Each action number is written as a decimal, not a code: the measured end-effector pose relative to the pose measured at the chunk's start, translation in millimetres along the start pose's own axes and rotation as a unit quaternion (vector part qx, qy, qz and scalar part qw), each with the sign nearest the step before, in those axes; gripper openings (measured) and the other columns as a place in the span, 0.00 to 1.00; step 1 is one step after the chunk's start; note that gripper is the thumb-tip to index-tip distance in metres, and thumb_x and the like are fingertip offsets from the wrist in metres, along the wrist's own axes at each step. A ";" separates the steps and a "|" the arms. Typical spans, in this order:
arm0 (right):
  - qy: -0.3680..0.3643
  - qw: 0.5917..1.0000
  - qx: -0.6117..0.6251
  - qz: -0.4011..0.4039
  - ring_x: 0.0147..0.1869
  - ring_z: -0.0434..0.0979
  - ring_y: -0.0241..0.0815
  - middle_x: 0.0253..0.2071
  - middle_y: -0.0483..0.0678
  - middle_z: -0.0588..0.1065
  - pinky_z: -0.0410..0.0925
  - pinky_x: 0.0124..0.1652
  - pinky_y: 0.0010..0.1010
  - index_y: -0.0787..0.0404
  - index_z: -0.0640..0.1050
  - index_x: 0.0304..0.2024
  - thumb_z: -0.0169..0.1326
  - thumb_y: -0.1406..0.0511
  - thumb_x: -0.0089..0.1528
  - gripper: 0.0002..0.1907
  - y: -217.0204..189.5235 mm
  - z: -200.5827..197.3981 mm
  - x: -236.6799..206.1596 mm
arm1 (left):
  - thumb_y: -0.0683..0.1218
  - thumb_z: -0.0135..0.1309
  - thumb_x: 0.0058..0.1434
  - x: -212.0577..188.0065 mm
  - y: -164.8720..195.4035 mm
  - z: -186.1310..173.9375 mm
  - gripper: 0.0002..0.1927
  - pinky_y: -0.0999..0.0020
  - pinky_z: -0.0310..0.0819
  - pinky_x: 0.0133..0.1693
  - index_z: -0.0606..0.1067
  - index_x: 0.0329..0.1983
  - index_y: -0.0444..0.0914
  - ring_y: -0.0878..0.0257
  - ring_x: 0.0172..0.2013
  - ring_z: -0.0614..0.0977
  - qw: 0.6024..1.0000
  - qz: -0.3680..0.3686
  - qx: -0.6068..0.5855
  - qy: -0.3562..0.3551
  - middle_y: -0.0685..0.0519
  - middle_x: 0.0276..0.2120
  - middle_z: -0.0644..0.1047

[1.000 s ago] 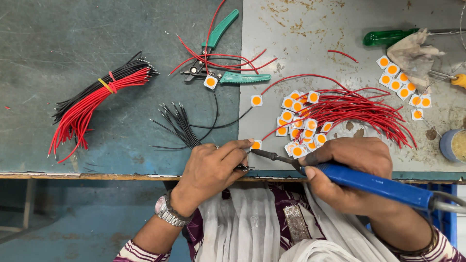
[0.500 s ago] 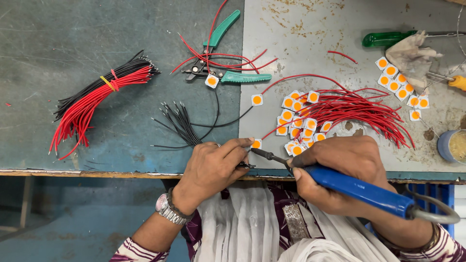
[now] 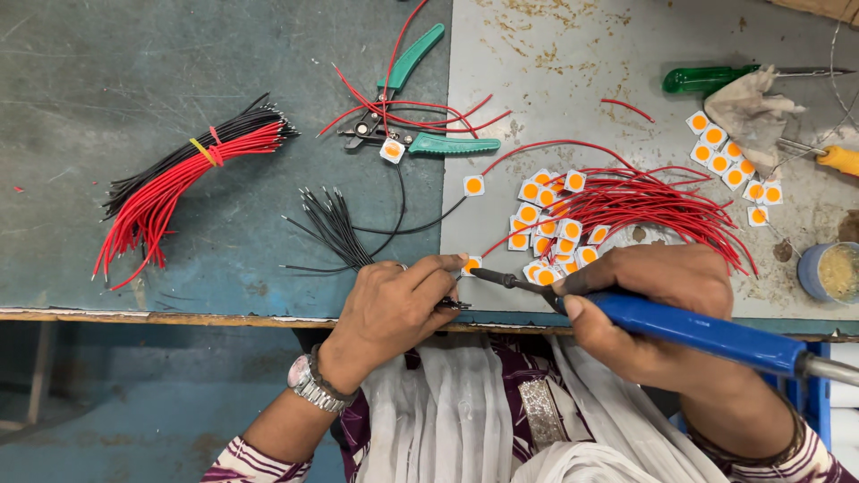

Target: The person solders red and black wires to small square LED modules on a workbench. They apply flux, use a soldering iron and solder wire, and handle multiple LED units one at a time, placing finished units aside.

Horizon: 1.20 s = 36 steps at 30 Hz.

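My right hand (image 3: 658,300) grips a blue-handled soldering iron (image 3: 707,333); its dark tip points left at a small white square chip with an orange centre (image 3: 471,265) near the bench's front edge. My left hand (image 3: 394,304), a metal watch on its wrist, pinches a thin black wire against that chip. Loose black wires (image 3: 333,228) fan out just above the left hand. A heap of like chips with red wires (image 3: 617,210) lies above the right hand.
A bound bundle of red and black wires (image 3: 179,183) lies at the left. Green-handled cutters (image 3: 412,98) sit at top centre. A green screwdriver (image 3: 707,79), a rag (image 3: 747,112), more chips (image 3: 734,161) and a small blue pot (image 3: 828,273) are at the right.
The iron's tip has drawn closer to the chip under my left fingers. Both hands stay near the bench edge, barely shifted.
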State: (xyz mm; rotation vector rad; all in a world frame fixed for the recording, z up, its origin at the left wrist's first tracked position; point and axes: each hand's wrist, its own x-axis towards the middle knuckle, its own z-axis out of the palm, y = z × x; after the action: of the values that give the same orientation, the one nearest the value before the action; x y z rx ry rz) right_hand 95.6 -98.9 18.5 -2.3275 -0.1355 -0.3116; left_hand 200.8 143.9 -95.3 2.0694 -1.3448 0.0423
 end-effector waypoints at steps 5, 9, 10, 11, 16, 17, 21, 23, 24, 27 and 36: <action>-0.013 1.000 0.001 -0.004 0.19 0.75 0.36 0.19 0.45 0.75 0.65 0.22 0.27 0.62 0.80 0.26 0.61 0.66 0.53 0.05 1.2 4.3 2.0 | 0.47 0.69 0.46 -0.1 1.1 0.1 0.17 0.63 0.72 0.27 0.72 0.31 0.40 0.59 0.21 0.77 1.000 -0.004 0.000 0.001 0.58 0.49 0.81; -0.015 1.000 -0.005 -0.001 0.17 0.74 0.36 0.17 0.45 0.74 0.64 0.21 0.28 0.61 0.80 0.25 0.62 0.65 0.52 0.05 1.4 8.1 2.6 | 0.47 0.69 0.46 0.1 0.8 0.8 0.17 0.63 0.72 0.27 0.72 0.31 0.40 0.59 0.22 0.78 1.000 -0.001 -0.002 0.004 0.58 0.48 0.81; -0.016 1.000 -0.004 -0.004 0.18 0.74 0.36 0.18 0.45 0.75 0.64 0.21 0.28 0.61 0.80 0.26 0.61 0.65 0.53 0.05 1.4 8.7 2.5 | 0.47 0.69 0.46 0.3 0.7 1.0 0.17 0.63 0.72 0.27 0.72 0.31 0.40 0.59 0.22 0.78 1.000 -0.001 -0.002 0.004 0.58 0.48 0.81; -0.018 1.000 -0.003 -0.007 0.18 0.74 0.36 0.19 0.45 0.75 0.65 0.22 0.27 0.61 0.80 0.26 0.61 0.65 0.53 0.05 1.2 9.7 2.6 | 0.47 0.69 0.46 -0.4 0.6 0.9 0.17 0.63 0.72 0.28 0.72 0.31 0.40 0.59 0.23 0.78 1.000 -0.002 -0.002 0.005 0.58 0.48 0.81; -0.023 1.000 -0.001 0.003 0.17 0.74 0.36 0.17 0.45 0.74 0.64 0.21 0.27 0.62 0.81 0.26 0.62 0.66 0.53 0.05 1.3 8.8 2.5 | 0.47 0.69 0.47 -0.7 0.5 0.5 0.17 0.63 0.73 0.28 0.72 0.31 0.40 0.59 0.23 0.78 1.000 0.000 -0.004 0.007 0.58 0.47 0.81; -0.023 1.000 -0.002 0.004 0.17 0.74 0.36 0.17 0.45 0.74 0.64 0.21 0.28 0.62 0.81 0.26 0.62 0.66 0.52 0.06 1.4 7.8 2.1 | 0.47 0.69 0.47 -0.7 0.5 0.6 0.16 0.63 0.73 0.28 0.72 0.31 0.40 0.59 0.23 0.79 1.000 0.000 -0.002 0.005 0.58 0.47 0.81; 0.014 1.000 0.013 0.003 0.22 0.76 0.34 0.22 0.45 0.76 0.66 0.25 0.25 0.63 0.80 0.30 0.59 0.67 0.55 0.05 2.6 -1.6 -3.1 | 0.46 0.68 0.49 -0.6 0.3 1.3 0.15 0.63 0.73 0.28 0.73 0.33 0.39 0.58 0.24 0.80 1.000 0.004 0.006 0.013 0.57 0.48 0.81; 0.034 0.999 -0.010 0.003 0.22 0.76 0.34 0.22 0.45 0.76 0.65 0.25 0.24 0.64 0.80 0.31 0.60 0.67 0.55 0.05 5.4 -4.9 -4.9 | 0.46 0.68 0.49 -0.7 0.1 1.9 0.15 0.63 0.74 0.28 0.73 0.33 0.39 0.58 0.24 0.80 1.000 0.002 0.004 0.011 0.57 0.48 0.81; 0.035 0.999 -0.017 0.012 0.21 0.75 0.34 0.21 0.46 0.75 0.64 0.24 0.25 0.65 0.80 0.30 0.60 0.68 0.54 0.05 6.9 -6.0 -5.5 | 0.46 0.68 0.50 -0.6 0.0 2.2 0.15 0.63 0.74 0.28 0.73 0.33 0.39 0.58 0.24 0.80 1.000 0.001 0.003 0.010 0.57 0.48 0.81; 0.038 0.999 -0.024 0.028 0.19 0.73 0.34 0.19 0.46 0.74 0.63 0.22 0.25 0.66 0.80 0.29 0.60 0.68 0.53 0.05 10.3 -6.6 -6.8 | 0.46 0.68 0.49 -0.8 0.0 2.3 0.15 0.63 0.74 0.28 0.73 0.32 0.39 0.59 0.24 0.80 1.000 0.000 -0.001 0.012 0.58 0.48 0.81; 0.009 1.000 0.021 0.019 0.20 0.75 0.32 0.20 0.45 0.75 0.65 0.24 0.24 0.64 0.80 0.29 0.61 0.68 0.53 0.04 12.1 2.1 -7.6 | 0.46 0.68 0.48 -1.6 0.2 3.9 0.15 0.64 0.73 0.27 0.73 0.31 0.39 0.59 0.22 0.78 1.000 0.000 -0.007 0.021 0.57 0.48 0.81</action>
State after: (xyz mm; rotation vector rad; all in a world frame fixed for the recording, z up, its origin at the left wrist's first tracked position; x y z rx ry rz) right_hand 90.9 -105.8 6.7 -2.2831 -0.0887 -0.3088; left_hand 198.7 143.0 -98.9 2.0462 -1.3167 0.0766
